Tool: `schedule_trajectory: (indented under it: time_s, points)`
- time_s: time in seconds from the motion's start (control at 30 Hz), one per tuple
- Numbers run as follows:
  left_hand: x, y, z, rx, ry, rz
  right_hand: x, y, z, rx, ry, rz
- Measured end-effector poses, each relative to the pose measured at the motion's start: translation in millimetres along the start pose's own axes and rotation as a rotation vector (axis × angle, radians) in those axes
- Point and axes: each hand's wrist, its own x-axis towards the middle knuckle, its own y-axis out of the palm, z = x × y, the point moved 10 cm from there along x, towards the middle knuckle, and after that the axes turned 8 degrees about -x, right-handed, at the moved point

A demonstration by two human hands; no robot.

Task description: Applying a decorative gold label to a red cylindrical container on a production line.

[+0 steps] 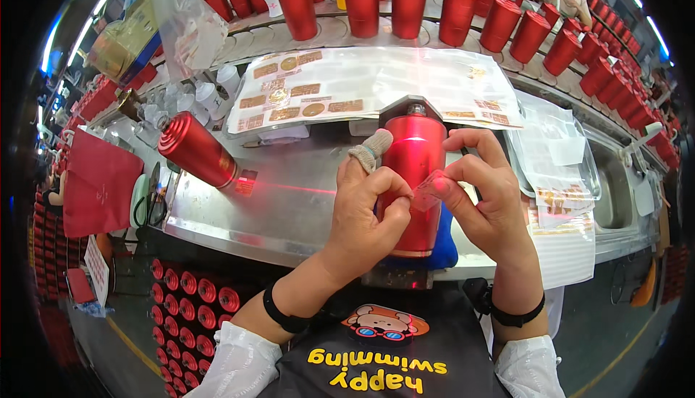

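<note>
a: in the head view, what are the hands doing?

b: both are working over a red bottle (411, 181) that is lying on a blue cradle (443, 247) on the steel worktop (289, 202), cap pointing away from the person. the left hand (368, 217) is resting against the bottle's side, its grip closing on the near edge of a small clear label (428, 186), with a knitted cot on the raised forefinger.

a: and the other one?

b: the right hand (483, 197) is pinching the same label from the far side, thumb and fingers closing on it, just over the bottle's body.

a: what is lying around?

b: a second red bottle (197, 150) is lying tilted to the left, well apart. a sheet of gold labels (304, 94) is spreading behind the bottle, and a row of upright red bottles (409, 3) is standing along the curved conveyor beyond. a red cloth (98, 181) is hanging at the far left, and more label sheets (561, 202) are lying to the right.
</note>
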Motion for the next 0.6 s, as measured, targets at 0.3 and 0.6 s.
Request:
schedule_trajectory:
  time_s: [0.3, 0.6]
  points:
    - [-5.2, -5.9, 0.8, 0.008, -0.020, -0.005, -1.1, 1.7, 1.4, 0.018, -0.004, 0.011]
    - [-3.2, -1.3, 0.1, -0.083, -0.062, -0.013, -0.2, -0.1, 3.3, 0.032, -0.014, 0.006]
